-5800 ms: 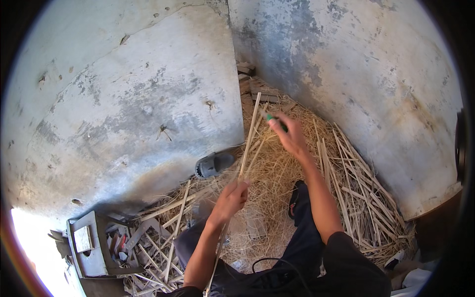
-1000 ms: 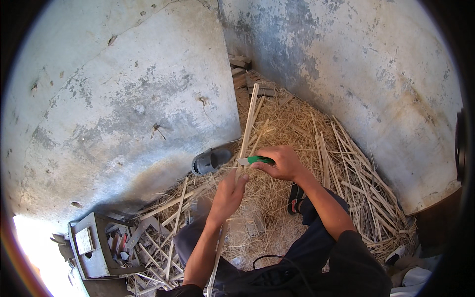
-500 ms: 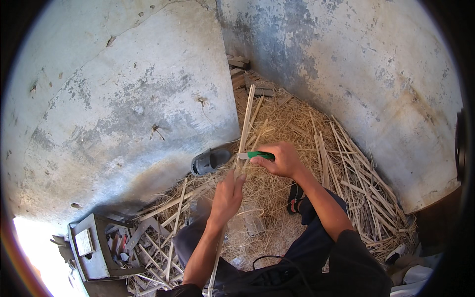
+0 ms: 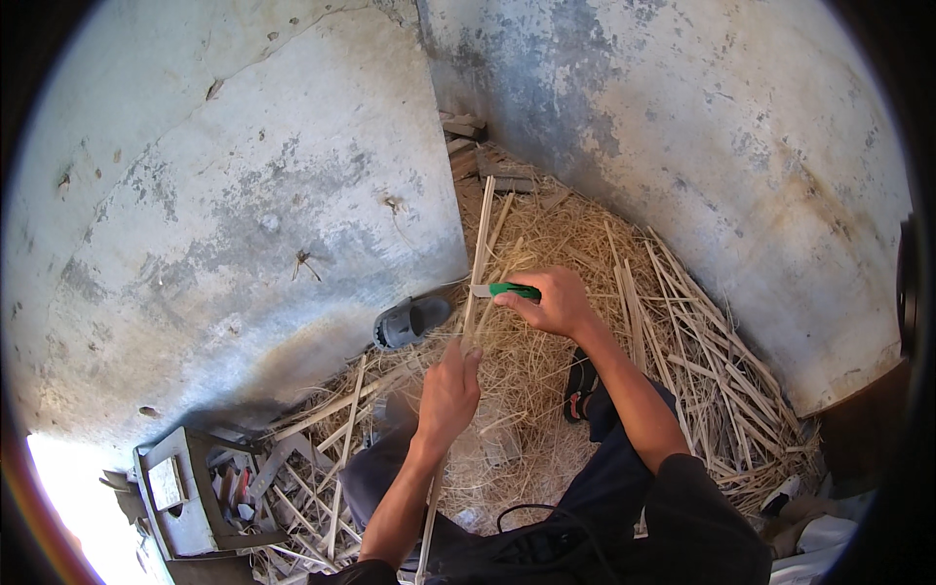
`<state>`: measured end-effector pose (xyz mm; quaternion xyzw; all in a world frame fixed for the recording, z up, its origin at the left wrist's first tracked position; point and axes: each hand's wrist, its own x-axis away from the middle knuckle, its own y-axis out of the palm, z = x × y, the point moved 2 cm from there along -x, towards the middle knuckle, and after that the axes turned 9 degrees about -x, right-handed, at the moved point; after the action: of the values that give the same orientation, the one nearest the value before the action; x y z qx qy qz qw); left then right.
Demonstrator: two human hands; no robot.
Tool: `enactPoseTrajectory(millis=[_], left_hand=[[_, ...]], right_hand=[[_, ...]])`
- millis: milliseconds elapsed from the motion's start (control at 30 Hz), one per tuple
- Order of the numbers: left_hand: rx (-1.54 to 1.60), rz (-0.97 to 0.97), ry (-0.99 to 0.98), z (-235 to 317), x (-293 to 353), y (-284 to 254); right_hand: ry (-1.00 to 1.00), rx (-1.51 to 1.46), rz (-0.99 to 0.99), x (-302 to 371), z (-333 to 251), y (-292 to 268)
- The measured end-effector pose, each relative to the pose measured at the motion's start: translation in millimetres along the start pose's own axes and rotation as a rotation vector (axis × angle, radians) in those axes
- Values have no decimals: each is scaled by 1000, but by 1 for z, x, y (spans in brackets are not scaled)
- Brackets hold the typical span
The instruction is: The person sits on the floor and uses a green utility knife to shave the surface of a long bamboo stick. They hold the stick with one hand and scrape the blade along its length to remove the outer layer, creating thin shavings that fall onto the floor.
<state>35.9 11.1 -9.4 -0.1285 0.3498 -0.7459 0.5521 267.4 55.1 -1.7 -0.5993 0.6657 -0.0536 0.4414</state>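
Note:
My left hand [image 4: 450, 392] is closed round a long pale wooden strip [image 4: 482, 229], whose far end points toward the corner of the walls. The strip's near end runs back under my left forearm toward my lap. In my right hand [image 4: 556, 300] is a green-handled utility knife [image 4: 515, 291]. Its blade lies against the strip, a little beyond my left fingers. My right fingers wrap the handle and partly hide it. Loose shavings [image 4: 526, 361] cover the floor beneath both hands.
A dark clog [image 4: 413, 322] lies by the left wall. Many split strips [image 4: 721, 370] are heaped at the right. At lower left stands a worn stool-like frame [image 4: 190, 492] with scraps around it. My sandalled foot [image 4: 580, 385] rests on the shavings.
The knife and my right hand have moved slightly farther out along the strip. My left hand keeps its grip in nearly the same place.

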Motion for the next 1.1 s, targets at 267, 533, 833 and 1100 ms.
enactPoseTrajectory(millis=[267,533,833,1100], left_hand=[[-67,-12,13,5,4,1],[-109,-1,36,3,8,3],[-151,48,103,4,14,8],[-235,-32,133,4,26,23]], right_hand=[[79,0,46,-6,10,-6],[84,-6,48,-13,12,-11],[153,17,70,-20,34,-19],[250,36,197,-29,74,-48]])
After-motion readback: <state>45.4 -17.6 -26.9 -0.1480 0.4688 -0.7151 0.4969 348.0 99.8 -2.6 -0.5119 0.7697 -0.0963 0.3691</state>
